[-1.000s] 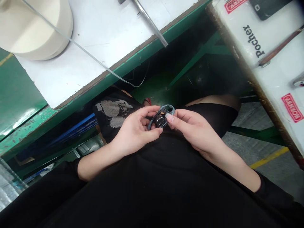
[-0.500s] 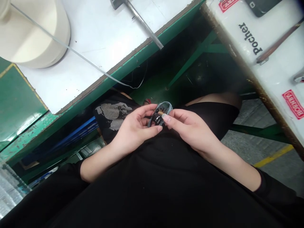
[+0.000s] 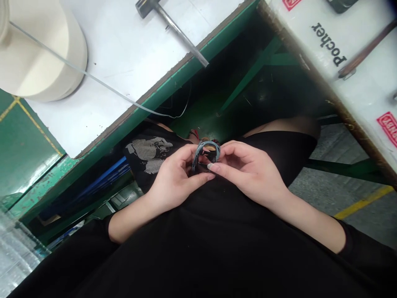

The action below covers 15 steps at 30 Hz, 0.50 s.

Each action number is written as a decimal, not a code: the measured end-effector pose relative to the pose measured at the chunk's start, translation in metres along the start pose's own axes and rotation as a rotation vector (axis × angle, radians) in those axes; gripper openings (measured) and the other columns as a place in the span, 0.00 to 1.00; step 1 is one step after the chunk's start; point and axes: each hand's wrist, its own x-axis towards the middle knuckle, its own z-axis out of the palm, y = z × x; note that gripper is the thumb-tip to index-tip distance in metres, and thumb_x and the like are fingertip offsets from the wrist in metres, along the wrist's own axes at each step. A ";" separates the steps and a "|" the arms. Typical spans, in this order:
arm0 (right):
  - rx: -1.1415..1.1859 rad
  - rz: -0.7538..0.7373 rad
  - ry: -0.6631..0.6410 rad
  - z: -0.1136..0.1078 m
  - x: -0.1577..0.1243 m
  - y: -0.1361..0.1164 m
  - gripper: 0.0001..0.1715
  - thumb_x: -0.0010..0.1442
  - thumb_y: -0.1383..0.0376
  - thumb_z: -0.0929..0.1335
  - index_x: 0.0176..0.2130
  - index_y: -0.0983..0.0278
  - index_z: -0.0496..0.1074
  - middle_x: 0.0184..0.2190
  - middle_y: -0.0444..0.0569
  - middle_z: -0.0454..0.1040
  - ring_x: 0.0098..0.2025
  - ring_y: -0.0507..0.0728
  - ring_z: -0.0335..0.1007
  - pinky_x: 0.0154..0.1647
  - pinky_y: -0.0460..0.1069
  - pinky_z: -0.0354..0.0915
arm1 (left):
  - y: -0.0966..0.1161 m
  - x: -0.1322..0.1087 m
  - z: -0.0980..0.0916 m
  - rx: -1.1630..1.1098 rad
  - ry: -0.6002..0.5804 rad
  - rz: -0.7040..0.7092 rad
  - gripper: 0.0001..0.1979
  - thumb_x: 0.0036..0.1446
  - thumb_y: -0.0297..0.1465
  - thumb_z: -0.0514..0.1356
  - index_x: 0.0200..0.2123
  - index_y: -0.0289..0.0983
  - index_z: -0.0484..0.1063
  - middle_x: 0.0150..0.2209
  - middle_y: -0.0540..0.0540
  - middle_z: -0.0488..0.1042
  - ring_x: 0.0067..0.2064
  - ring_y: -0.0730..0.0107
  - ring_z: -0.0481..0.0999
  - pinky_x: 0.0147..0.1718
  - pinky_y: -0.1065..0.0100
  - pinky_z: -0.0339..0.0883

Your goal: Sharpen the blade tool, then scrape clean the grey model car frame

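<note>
Above my lap, both hands hold a small black part [image 3: 211, 155] with a grey, ring-shaped rim and a tan patch inside; its exact kind I cannot make out. My left hand [image 3: 172, 178] grips its left side, thumb along the lower edge and fingers curled behind. On the right side, my right hand [image 3: 252, 169] pinches it, with the thumb tip on the lower front edge. The fingers hide parts of both sides. A thin pale strip [image 3: 120, 95] hangs in a loop over the table edge, beyond the hands and apart from them.
A hammer [image 3: 182, 35] lies on the white-topped table [image 3: 111, 62], its metal handle jutting past the green edge. A cream round container [image 3: 46, 58] stands at left. At right, a plastic-covered table [image 3: 369, 87] bears a brown-handled tool [image 3: 369, 54] and a dark object [image 3: 341, 4].
The part has been turned in my hands, so its grey rim now shows as a rounder ring. My right thumb has shifted slightly left and down. The view has shifted a little.
</note>
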 end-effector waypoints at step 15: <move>0.342 0.080 -0.065 -0.002 0.011 0.004 0.23 0.60 0.52 0.92 0.47 0.56 0.89 0.43 0.45 0.87 0.44 0.59 0.83 0.49 0.54 0.80 | 0.005 0.013 -0.005 -0.328 -0.130 -0.145 0.37 0.57 0.21 0.85 0.67 0.44 0.86 0.50 0.47 0.89 0.50 0.66 0.87 0.54 0.67 0.82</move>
